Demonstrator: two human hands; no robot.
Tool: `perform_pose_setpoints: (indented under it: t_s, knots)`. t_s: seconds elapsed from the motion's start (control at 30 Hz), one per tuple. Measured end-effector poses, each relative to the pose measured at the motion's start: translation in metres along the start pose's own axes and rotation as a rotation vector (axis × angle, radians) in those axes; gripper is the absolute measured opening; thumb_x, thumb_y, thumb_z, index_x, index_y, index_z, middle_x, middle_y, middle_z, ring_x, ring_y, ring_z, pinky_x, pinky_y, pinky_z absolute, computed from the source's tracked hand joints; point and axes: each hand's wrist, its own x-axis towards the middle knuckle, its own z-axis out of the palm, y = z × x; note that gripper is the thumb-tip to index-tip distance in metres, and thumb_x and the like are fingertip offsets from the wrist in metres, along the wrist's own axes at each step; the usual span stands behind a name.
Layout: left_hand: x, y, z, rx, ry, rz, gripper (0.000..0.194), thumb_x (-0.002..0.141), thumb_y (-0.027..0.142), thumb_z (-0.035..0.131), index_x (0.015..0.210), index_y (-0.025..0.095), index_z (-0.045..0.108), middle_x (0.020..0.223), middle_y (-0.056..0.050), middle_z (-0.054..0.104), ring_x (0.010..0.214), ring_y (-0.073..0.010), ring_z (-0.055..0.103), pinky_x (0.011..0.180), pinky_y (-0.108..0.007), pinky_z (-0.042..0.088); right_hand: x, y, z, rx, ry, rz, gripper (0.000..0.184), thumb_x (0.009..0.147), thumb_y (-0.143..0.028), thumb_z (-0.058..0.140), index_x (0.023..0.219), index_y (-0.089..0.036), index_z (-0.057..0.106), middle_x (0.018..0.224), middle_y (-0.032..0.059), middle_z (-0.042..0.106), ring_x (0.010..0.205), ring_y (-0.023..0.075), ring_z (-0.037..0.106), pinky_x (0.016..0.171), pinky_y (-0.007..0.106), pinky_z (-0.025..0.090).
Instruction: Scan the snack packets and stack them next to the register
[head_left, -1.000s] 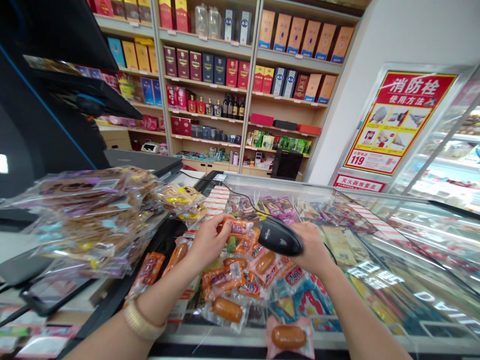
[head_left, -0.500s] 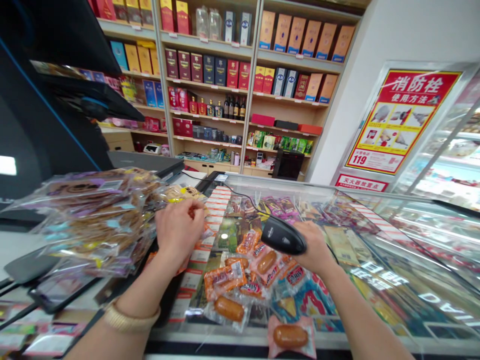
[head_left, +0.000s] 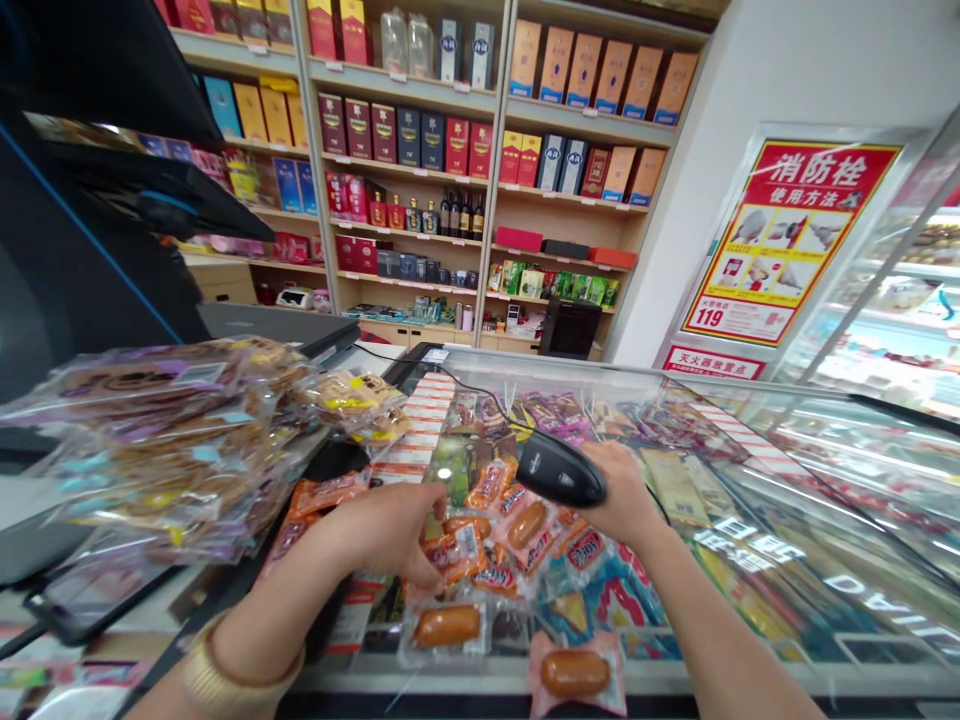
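My right hand [head_left: 619, 492] is closed around the handle of a black barcode scanner [head_left: 562, 470], whose head points left over a glass-topped case. My left hand [head_left: 394, 530] reaches over the left side of a loose pile of wrapped sausages. Its thumb and forefinger are apart, on either side of the end of an orange-wrapped sausage packet [head_left: 457, 553]; whether they touch it I cannot tell. In front of that hand lies a sausage in a clear wrapper [head_left: 447, 627]. Another wrapped sausage [head_left: 576, 673] lies at the near edge. More orange packets [head_left: 328, 492] are left of my hand.
Bagged flat brown snacks [head_left: 180, 440] are heaped on the left, beside a dark monitor stand [head_left: 82, 260]. A phone [head_left: 90, 595] lies below them. The glass case [head_left: 720, 600] extends right. Shelves of boxed bottles [head_left: 409, 135] stand behind, with a red wall poster [head_left: 791, 240].
My left hand has moved right and nearer, from beside the bagged snacks to the sausage pile, and its fingers have opened. The clear-wrapped sausage has turned slightly. My right hand still holds the scanner.
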Motion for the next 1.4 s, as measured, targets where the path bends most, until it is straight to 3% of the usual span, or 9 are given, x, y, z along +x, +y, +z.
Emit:
perform_pose_setpoints:
  t_s: [0.17, 0.37, 0.5, 0.63, 1.0, 1.2, 1.3, 1.37, 1.4]
  knots:
    - [0.0, 0.001, 0.001, 0.009, 0.037, 0.027, 0.046, 0.049, 0.031, 0.074, 0.094, 0.023, 0.062, 0.073, 0.003, 0.063, 0.065, -0.0188, 0.057, 0.054, -0.025, 0.036, -0.001, 0.001, 0.001, -0.002, -0.016, -0.003, 0.023, 0.079, -0.044, 0.061, 0.08, -0.021, 0.061, 0.071, 0.0033, 0.064, 0.068, 0.0188, 0.058, 0.067, 0.031, 0.036]
    - [0.01, -0.006, -0.003, -0.423, 0.143, 0.16, 0.018, 0.064, 0.029, 0.057, 0.079, 0.02, 0.063, 0.069, 0.003, 0.062, 0.064, -0.0156, 0.058, 0.06, -0.024, 0.043, -0.001, 0.001, 0.001, 0.019, -0.012, -0.001, 0.024, 0.079, -0.045, 0.062, 0.079, -0.021, 0.061, 0.068, 0.0022, 0.063, 0.065, 0.0179, 0.057, 0.066, 0.031, 0.036]
    - [0.017, -0.008, -0.007, -0.734, 0.352, 0.154, 0.027, 0.066, 0.035, 0.063, 0.087, 0.018, 0.062, 0.079, 0.0, 0.067, 0.065, -0.0169, 0.062, 0.058, -0.026, 0.048, 0.001, -0.004, -0.001, 0.058, -0.013, -0.031, 0.018, 0.077, -0.039, 0.061, 0.081, -0.021, 0.061, 0.071, 0.0023, 0.065, 0.066, 0.018, 0.059, 0.066, 0.031, 0.037]
    - [0.019, -0.006, -0.008, -0.821, 0.477, 0.148, 0.033, 0.067, 0.037, 0.067, 0.093, 0.017, 0.061, 0.087, -0.003, 0.069, 0.068, -0.0188, 0.064, 0.06, -0.029, 0.051, 0.002, -0.007, -0.002, 0.064, -0.041, -0.041, 0.013, 0.075, -0.035, 0.061, 0.077, -0.022, 0.059, 0.067, 0.0013, 0.062, 0.064, 0.0175, 0.058, 0.065, 0.031, 0.037]
    - [0.019, -0.006, -0.009, -0.629, 0.552, 0.17, 0.028, 0.068, 0.034, 0.061, 0.09, 0.017, 0.063, 0.081, -0.002, 0.068, 0.074, -0.0193, 0.062, 0.068, -0.03, 0.05, 0.001, -0.005, -0.002, 0.04, -0.079, -0.031, 0.012, 0.074, -0.034, 0.06, 0.076, -0.022, 0.059, 0.068, 0.0014, 0.061, 0.065, 0.0178, 0.057, 0.067, 0.031, 0.038]
    - [0.013, -0.017, -0.022, -0.387, 0.758, -0.132, 0.019, 0.069, 0.028, 0.053, 0.085, 0.02, 0.06, 0.078, -0.001, 0.066, 0.074, -0.0212, 0.061, 0.071, -0.032, 0.047, 0.0, -0.005, -0.002, 0.064, -0.039, -0.028, 0.016, 0.078, -0.037, 0.058, 0.079, -0.021, 0.06, 0.072, 0.0039, 0.065, 0.068, 0.0196, 0.059, 0.068, 0.033, 0.039]
    - [0.007, -0.019, -0.028, -0.147, 0.975, -0.285, 0.019, 0.07, 0.024, 0.052, 0.088, 0.02, 0.06, 0.091, -0.007, 0.066, 0.09, -0.0287, 0.06, 0.081, -0.039, 0.045, 0.001, -0.004, -0.002, 0.048, -0.036, -0.038, 0.016, 0.078, -0.037, 0.057, 0.076, -0.021, 0.059, 0.07, 0.0039, 0.064, 0.067, 0.0194, 0.059, 0.066, 0.033, 0.039]
    - [0.006, -0.017, -0.028, -0.051, 1.139, -0.24, 0.022, 0.072, 0.021, 0.05, 0.092, 0.019, 0.059, 0.101, -0.01, 0.065, 0.101, -0.031, 0.057, 0.088, -0.042, 0.042, 0.001, -0.005, -0.002, 0.037, -0.031, -0.04, 0.015, 0.078, -0.036, 0.056, 0.076, -0.021, 0.059, 0.07, 0.004, 0.065, 0.066, 0.0189, 0.059, 0.066, 0.032, 0.039]
    - [0.006, -0.015, -0.026, -0.053, 1.163, -0.16, 0.021, 0.073, 0.02, 0.049, 0.092, 0.019, 0.059, 0.101, -0.01, 0.065, 0.101, -0.0295, 0.057, 0.09, -0.041, 0.042, 0.001, -0.005, -0.002, 0.036, -0.028, -0.039, 0.014, 0.078, -0.035, 0.056, 0.075, -0.021, 0.059, 0.071, 0.0042, 0.065, 0.066, 0.0187, 0.059, 0.066, 0.032, 0.039]
